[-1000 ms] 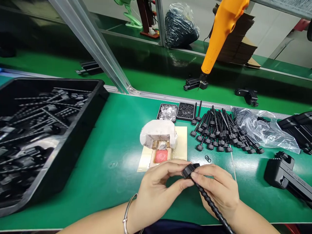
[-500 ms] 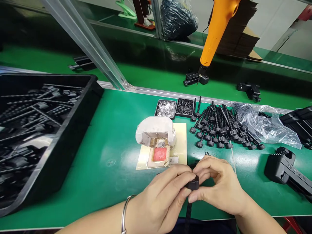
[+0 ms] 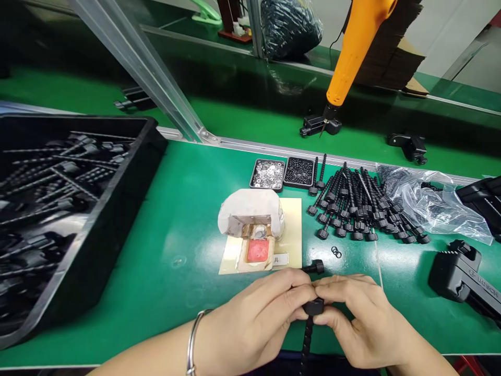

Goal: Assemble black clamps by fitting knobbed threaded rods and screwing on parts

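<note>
Both hands meet at the near edge of the green bench. My left hand [image 3: 258, 321], with a metal bangle on the wrist, and my right hand [image 3: 366, 324] pinch the knob head of a black threaded rod [image 3: 311, 316] from either side. The rod's shaft hangs down between the hands, off the bench edge. Just beyond the fingers lies another black knobbed piece [image 3: 315, 268], and two small black rings [image 3: 335, 252] lie a little farther out.
A pile of black knobbed rods [image 3: 360, 203] lies at centre right beside a clear plastic bag [image 3: 430, 201]. Two small trays [image 3: 284, 173] hold washers and small black parts. A wrapped fixture [image 3: 252, 219] sits on a cream card. A large black bin [image 3: 97, 230] stands left. An orange screwdriver [image 3: 352, 52] hangs above.
The rod has swung from lying diagonally under my right hand to hanging straight down between both hands. Both hands have closed in on its knob head.
</note>
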Demonstrator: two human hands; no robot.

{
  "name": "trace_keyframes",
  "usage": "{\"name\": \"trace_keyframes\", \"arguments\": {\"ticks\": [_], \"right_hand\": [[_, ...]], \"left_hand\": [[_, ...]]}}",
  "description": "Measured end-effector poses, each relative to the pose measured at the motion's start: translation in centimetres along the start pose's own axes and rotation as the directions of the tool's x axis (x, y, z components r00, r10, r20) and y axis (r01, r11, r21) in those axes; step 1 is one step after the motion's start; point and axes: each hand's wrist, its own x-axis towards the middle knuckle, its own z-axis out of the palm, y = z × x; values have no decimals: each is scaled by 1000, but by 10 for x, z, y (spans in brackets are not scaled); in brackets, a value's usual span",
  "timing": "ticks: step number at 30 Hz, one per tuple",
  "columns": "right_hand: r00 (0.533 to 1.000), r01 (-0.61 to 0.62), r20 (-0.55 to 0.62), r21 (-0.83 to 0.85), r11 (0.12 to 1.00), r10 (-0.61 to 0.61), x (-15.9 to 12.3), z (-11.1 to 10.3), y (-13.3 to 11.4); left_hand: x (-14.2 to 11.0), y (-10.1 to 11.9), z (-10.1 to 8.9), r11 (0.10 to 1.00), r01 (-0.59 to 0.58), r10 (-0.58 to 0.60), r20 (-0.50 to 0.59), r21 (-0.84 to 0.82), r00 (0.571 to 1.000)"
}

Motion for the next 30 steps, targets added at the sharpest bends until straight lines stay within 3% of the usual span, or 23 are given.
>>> {"name": "trace_keyframes", "arguments": {"ticks": [7,11,13,15,17,19,21,22,23,25,27,28,30], "right_hand": [[995,94,0,-173,980,-96,1,-3,3],[989,102,-79,-231,968,-123,3,2,8],[979,114,-138,-248,962,-152,4,5,12],[967,118,-193,-238,964,-166,5,9,17],[959,110,-239,-191,975,-155,7,11,20],[949,108,-284,-115,987,-137,10,14,22],[940,120,-319,-15,993,-119,12,17,20],[937,125,-334,33,992,-107,13,18,18],[934,125,-345,71,990,-94,14,19,16],[925,120,-374,110,987,-70,14,19,13],[900,84,-434,66,994,-48,13,15,13],[877,51,-478,9,999,-40,13,12,16],[816,-49,-576,-153,987,-48,12,4,24]], "left_hand": [[-1,-8,6,996,58,-58,-1,-61,998],[-1,-9,8,967,190,-193,-1,-170,981],[-1,-7,11,908,294,-301,24,-299,953],[-2,-6,14,761,437,-439,114,-479,891],[-3,-5,20,545,554,-534,248,-630,808],[-5,-4,26,328,604,-572,356,-726,739],[-6,-4,29,194,603,-583,404,-774,705],[-7,-4,30,196,609,-592,402,-769,699],[-7,-3,30,266,619,-601,375,-739,706],[-7,-3,28,558,603,-594,233,-570,770],[-8,-4,28,841,483,-485,55,-245,873],[-8,-5,29,914,400,-400,1,-66,916],[-9,-8,33,938,259,-266,0,232,964]]}}
